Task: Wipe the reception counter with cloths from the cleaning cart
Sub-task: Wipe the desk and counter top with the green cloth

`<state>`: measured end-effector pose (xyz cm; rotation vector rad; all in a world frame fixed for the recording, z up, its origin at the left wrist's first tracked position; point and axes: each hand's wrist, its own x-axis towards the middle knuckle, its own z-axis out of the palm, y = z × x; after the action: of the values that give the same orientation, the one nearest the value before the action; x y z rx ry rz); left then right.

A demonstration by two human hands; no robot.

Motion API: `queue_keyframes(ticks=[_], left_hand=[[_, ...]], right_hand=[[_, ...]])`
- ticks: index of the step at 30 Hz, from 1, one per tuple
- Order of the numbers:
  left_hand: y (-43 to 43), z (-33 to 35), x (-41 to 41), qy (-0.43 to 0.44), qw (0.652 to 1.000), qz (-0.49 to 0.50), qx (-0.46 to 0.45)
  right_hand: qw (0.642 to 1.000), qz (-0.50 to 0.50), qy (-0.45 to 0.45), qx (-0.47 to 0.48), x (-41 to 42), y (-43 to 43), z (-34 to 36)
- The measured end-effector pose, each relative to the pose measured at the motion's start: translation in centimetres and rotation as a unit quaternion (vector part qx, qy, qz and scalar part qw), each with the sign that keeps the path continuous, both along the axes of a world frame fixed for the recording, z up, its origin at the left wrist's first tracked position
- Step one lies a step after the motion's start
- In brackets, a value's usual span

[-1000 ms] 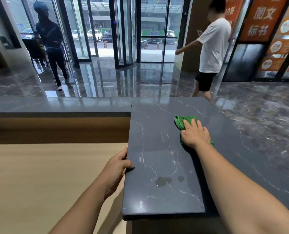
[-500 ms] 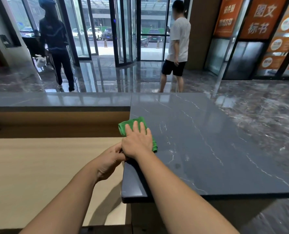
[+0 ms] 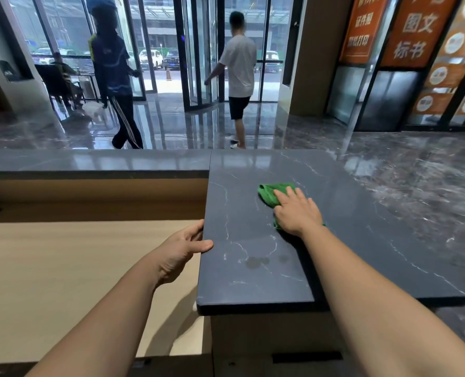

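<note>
cloth [image 3: 268,194]: under right hand [image 3: 298,212], on counter [image 3: 253,289]
left hand [image 3: 181,251]: grips counter's left edge, above desk [image 3: 62,268]
spots [image 3: 253,262]: right of left hand

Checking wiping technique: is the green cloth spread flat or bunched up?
Bunched: the green cloth lies crumpled in folds on the dark counter, pressed under the flat right hand.
</note>
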<state>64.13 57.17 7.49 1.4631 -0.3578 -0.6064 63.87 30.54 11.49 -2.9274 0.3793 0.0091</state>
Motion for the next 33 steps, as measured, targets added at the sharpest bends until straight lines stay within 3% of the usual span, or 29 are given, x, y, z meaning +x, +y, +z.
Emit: queue_keyframes(ticks=[6, 14, 24, 33], left_hand=[[0.2, 0.3, -0.3, -0.034, 0.999, 0.010, 0.035], [1.3, 0.4, -3.6, -0.020, 0.999, -0.021, 0.038], [2.0, 0.1, -6.0, -0.005, 1.000, 0.021, -0.003], [1.9, 2.0, -7.0, -0.028, 0.995, 0.030, 0.089]], right_hand=[[0.998, -0.065, 0.013, -0.005, -1.0, -2.8, 0.0], [0.994, -0.109, 0.022, -0.004, -1.6, 4.4, 0.1], [1.000, 0.012, -0.009, 0.010, -4.6, 17.8, -0.5], [0.996, 0.088, 0.006, 0.008, -4.9, 13.6, -0.2]])
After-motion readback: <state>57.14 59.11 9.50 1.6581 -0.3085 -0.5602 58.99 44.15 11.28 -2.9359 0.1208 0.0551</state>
